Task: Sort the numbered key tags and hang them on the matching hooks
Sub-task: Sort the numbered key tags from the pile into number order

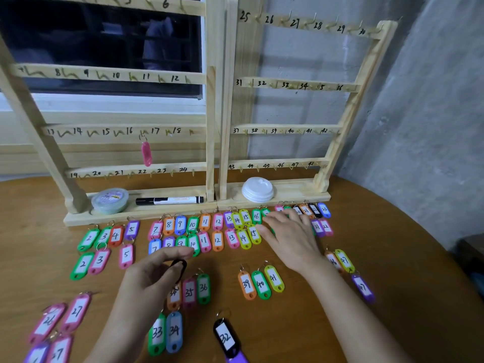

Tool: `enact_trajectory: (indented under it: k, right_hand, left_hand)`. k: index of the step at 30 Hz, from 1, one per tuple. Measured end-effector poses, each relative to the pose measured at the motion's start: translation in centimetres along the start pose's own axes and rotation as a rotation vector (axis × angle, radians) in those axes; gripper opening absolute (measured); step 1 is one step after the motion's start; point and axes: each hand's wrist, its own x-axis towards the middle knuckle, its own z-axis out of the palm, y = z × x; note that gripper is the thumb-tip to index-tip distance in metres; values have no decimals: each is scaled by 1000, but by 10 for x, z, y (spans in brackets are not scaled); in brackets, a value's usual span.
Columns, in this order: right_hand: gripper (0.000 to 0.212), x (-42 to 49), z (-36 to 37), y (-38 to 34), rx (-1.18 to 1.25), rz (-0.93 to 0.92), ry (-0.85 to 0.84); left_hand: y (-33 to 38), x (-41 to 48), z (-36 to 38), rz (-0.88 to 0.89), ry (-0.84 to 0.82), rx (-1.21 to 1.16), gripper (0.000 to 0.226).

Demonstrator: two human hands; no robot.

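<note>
The left hand pinches a black plastic key tag in its fingers, and the right hand rests straight fingers on colourful numbered tags on the brown tabletop.

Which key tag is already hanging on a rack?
The pink tag, on the left rack's hook between labels 16 and 17; no other tag hangs.

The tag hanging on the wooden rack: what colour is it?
Pink. The hanging tag shows best in the head view.
</note>
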Motion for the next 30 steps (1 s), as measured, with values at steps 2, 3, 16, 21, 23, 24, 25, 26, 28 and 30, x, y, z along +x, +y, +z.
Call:
enact_trajectory:
  k: [2,3,16,21,23,24,25,26,28,30]
  right_hand:
    - [84,0,1,-3,17,-7,3]
    - [83,-1,1,-3,36,3,8]
    - [74,-49,-7,43,7,95,101]
    - [99,-50,-5,40,28,76,74]
    - [100,-52,-4,40,29,80,88]
    - [96,-52,-4,40,17,90,92]
    - [91,-53,-4,41,1,102,95]
    - [86,-54,-4,43,-12,114,94]
    - [89,-55,-4,44,-12,123,82]
    - [96,-55,-3,43,4,111,68]
  left_hand:
    - [0,0,0,3,-9,8,32]
    - [0,-1,0,6,-13,10,33]
    - [2,-1,1,3,-31,-41,30]
    - [3,-4,4,8,-39,-33,30]
    - [4,-4,4,10,-37,-26,30]
    - [4,-4,4,10,-35,-23,30]
    - [3,-4,4,9,-33,-18,30]
    - [3,-4,4,8,-33,-15,30]
    - [2,-3,4,4,-36,-13,30]
    - [1,-4,4,7,-42,-5,30]
